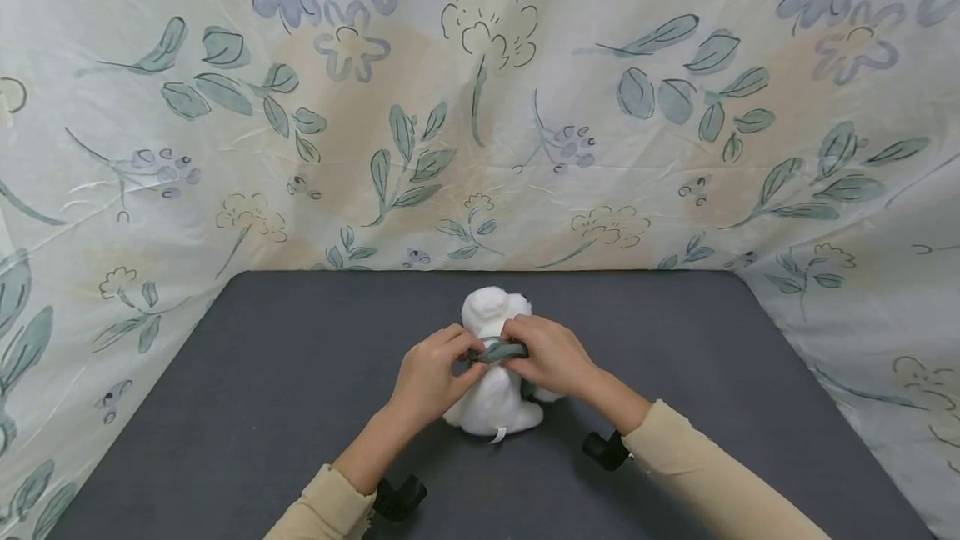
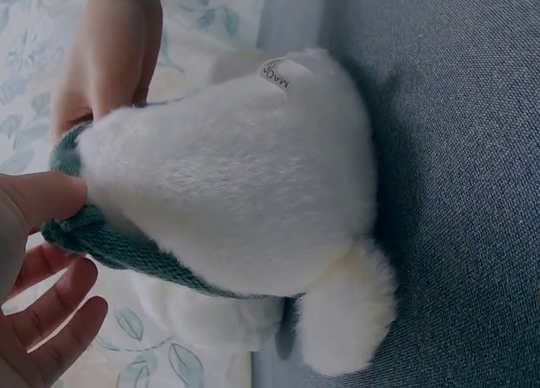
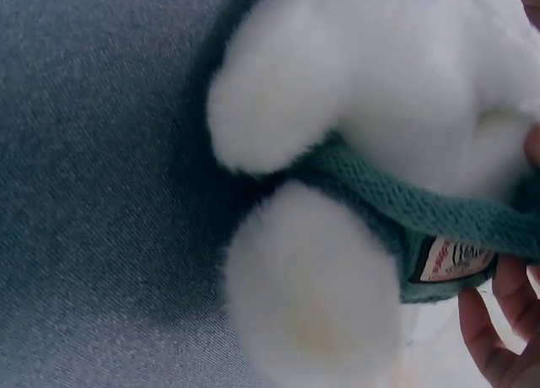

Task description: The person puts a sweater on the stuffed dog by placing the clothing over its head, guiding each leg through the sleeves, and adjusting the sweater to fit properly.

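Observation:
A white plush toy (image 1: pixel 491 402) sits upright on the dark table, its back toward the head camera. Around its neck and body runs a green knitted garment (image 1: pixel 504 352). My left hand (image 1: pixel 431 373) pinches one side of the knit behind the neck, thumb on top in the left wrist view. The other side is pinched by my right hand (image 1: pixel 553 354). In the right wrist view a printed patch (image 3: pixel 456 260) shows on the garment, close to the fingers (image 3: pixel 481 325). The toy's face is hidden.
The dark grey table (image 1: pixel 300 373) extends on both sides of the toy. Floral cloth (image 1: pixel 480 107) hangs behind and at the sides. A small white tag (image 1: pixel 498 435) sticks out at the toy's base. Black wrist devices (image 1: pixel 400 497) sit under both sleeves.

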